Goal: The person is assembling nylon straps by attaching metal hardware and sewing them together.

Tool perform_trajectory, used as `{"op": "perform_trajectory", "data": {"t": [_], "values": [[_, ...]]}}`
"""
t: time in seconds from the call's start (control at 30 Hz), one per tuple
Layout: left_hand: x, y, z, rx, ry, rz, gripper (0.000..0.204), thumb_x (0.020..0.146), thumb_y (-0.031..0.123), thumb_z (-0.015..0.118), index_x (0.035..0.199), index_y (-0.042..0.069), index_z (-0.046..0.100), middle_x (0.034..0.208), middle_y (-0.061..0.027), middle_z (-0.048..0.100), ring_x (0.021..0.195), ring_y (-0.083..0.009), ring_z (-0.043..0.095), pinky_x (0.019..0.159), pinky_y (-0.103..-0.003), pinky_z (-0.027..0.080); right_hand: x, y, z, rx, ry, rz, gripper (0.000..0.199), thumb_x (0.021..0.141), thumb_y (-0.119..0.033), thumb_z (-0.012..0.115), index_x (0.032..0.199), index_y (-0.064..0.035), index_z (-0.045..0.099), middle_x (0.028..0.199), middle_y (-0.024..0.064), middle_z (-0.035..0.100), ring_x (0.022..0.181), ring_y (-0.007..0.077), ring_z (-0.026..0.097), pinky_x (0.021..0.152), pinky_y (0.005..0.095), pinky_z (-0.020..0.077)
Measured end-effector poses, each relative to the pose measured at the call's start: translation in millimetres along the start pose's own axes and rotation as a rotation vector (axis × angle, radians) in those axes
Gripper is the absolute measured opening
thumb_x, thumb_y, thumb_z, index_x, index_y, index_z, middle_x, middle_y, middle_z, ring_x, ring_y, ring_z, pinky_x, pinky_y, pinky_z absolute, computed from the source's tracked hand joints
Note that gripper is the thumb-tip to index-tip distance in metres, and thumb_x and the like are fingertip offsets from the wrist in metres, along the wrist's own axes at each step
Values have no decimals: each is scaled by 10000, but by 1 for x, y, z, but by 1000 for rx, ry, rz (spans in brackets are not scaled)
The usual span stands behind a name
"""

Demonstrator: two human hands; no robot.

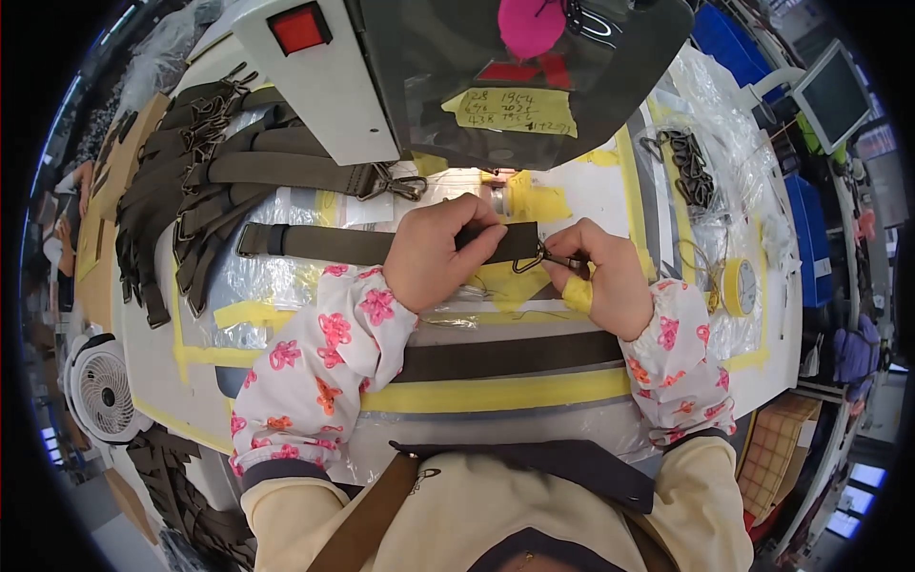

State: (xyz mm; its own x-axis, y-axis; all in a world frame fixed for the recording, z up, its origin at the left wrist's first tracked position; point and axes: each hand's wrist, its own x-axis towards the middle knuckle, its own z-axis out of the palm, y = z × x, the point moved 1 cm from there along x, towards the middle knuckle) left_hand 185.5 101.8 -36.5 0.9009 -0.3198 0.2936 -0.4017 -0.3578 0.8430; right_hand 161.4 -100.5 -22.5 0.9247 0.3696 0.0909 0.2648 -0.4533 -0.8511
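Head view shows a white surface (783, 315) spread beneath both hands' fingers and reaching well out to either side. Beyond the fingers stands a dark grey and white machine head (419, 86). Farther left of the left fingers, and beyond them, lies a pile of olive-brown flat straps (276, 170) with metal fittings. An olive-brown flat strap with a metal buckle (334, 245) runs from left of the left fingers to the right fingers; the left hand (429, 253) pinches it near its right end between thumb and index finger. Nearer the body than the fingers lies a dark brown flat strip (505, 356). Right of the right fingers, and beyond them, sits a heap of dark metal hooks (691, 172); directly right is a round yellow tape roll (739, 286). The right hand (610, 281) has its fingers closed on a small metal hook (527, 263) at the strap's right end.
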Motion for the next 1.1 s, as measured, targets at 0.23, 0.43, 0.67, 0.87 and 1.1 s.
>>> {"op": "perform_trajectory", "data": {"t": [0.23,0.43,0.67,0.87,1.1], "values": [[-6,13,7,188,-122,56,94,780,101,600,812,22,561,655,-120,588,520,-185,569,489,-272,430,-12,-2,23,-212,181,-258,173,630,13,566,741,-57,453,702,109,497,637,315,533,541,386,417],[-4,12,0,47,-216,-107,135,765,117,576,841,13,533,610,-147,562,519,-264,563,492,-331,423,-11,-7,43,-85,166,-334,197,717,0,623,845,-3,474,722,115,550,602,243,578,529,309,453],[-3,21,1,230,-75,-7,193,666,25,630,843,12,554,644,-108,565,550,-208,562,511,-296,435,0,-9,39,467,-18,196,351,893,-312,502,925,36,472,704,99,580,614,125,575,553,262,454],[-10,34,11,293,-41,207,184,704,55,652,869,37,574,652,-101,576,562,-242,579,509,-313,453,-1,5,55,506,160,135,343,927,-320,416,877,9,499,681,59,553,558,97,526,494,233,423],[-12,4,3,-126,-152,-70,146,823,90,570,933,-3,583,650,-96,593,562,-122,566,531,-243,431,-2,7,48,459,-57,156,308,921,-306,429,860,-20,527,662,-2,480,501,55,424,448,195,360]]}}
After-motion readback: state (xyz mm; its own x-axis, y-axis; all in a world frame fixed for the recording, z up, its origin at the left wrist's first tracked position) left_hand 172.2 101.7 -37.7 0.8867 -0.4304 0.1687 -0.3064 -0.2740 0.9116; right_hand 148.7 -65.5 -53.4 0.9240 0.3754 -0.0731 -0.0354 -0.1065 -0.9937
